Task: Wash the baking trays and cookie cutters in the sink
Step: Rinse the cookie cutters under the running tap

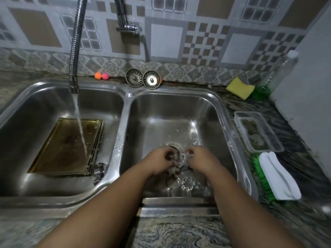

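Note:
Both my hands are low in the right sink basin (pixel 206 111), over the drain. My left hand (pixel 163 159) and my right hand (pixel 198 157) have curled fingers and pinch a small metal cookie cutter (pixel 181 156) between them. More metal cookie cutters lie on the basin floor below my wrists, among them a flower-shaped cutter (pixel 188 183) and another cutter (pixel 172 182). A gold baking tray (pixel 59 151) leans in the left basin, and water from the flexible tap (pixel 74 86) runs onto it. A cutter (pixel 99 170) rests by the tray's lower right corner.
Two sink strainers (pixel 142 79) stand at the back rim. A yellow sponge (pixel 240 87) and a green soap bottle (pixel 272 77) sit at the back right. On the right counter lie a clear plastic container (pixel 258 131) and a white-handled green brush (pixel 275 176).

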